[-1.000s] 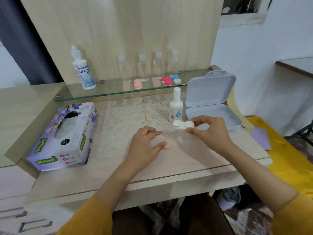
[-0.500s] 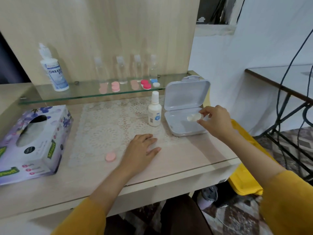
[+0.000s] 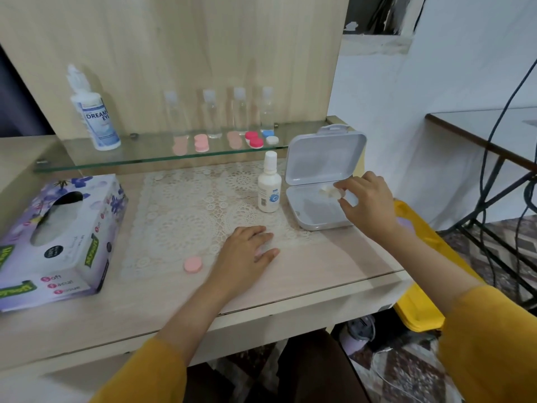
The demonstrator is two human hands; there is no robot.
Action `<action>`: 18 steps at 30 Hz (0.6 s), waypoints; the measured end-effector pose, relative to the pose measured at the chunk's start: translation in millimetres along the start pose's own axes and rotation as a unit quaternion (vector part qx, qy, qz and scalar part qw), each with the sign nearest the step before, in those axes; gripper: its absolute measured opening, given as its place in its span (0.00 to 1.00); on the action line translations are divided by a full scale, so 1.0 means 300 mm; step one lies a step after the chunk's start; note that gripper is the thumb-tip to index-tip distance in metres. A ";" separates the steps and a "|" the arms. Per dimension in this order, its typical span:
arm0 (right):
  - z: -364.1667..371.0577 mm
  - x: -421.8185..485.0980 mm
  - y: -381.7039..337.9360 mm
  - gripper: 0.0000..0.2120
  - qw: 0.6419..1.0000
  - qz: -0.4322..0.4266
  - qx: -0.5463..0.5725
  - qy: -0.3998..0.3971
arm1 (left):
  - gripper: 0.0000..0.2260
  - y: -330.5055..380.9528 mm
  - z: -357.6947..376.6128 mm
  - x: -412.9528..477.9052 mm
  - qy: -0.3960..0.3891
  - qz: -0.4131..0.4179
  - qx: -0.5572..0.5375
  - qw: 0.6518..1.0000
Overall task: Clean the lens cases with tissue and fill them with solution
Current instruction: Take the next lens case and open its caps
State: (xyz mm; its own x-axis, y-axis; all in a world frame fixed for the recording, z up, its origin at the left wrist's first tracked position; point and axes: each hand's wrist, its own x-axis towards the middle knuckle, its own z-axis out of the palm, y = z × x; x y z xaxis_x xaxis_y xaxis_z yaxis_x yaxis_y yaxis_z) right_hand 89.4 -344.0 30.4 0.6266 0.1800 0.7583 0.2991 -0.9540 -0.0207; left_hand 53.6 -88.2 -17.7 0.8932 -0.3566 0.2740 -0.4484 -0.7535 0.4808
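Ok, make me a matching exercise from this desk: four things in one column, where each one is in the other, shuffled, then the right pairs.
1. large solution bottle
2. pink cap
3. white lens case
4. small white bottle

A. pinched in the right hand, over the open box
B. standing on the glass shelf
C. standing beside the open box
D. lying beside the left hand

Pairs: 1-B, 2-D, 3-A, 4-C

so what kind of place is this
Likely a home vanity desk: a glass shelf with a solution bottle and coloured lens cases, a lace mat, a tissue box.
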 end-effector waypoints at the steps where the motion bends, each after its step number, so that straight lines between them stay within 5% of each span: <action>1: 0.003 -0.003 0.000 0.16 1.000 -0.003 0.001 0.000 | 0.19 0.000 -0.001 0.000 0.000 0.000 0.001 1.000; 18: 0.026 -0.018 0.016 0.16 1.000 -0.020 0.000 0.019 | 0.19 0.011 -0.007 -0.008 0.007 0.005 0.006 1.000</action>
State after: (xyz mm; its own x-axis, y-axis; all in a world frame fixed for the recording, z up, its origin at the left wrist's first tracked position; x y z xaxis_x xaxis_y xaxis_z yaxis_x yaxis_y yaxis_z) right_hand 93.0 -347.5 21.2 0.5868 0.2079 0.7826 0.3222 -0.9466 0.0099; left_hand 49.8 -88.7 -15.2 0.8876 -0.3572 0.2908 -0.4576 -0.7559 0.4682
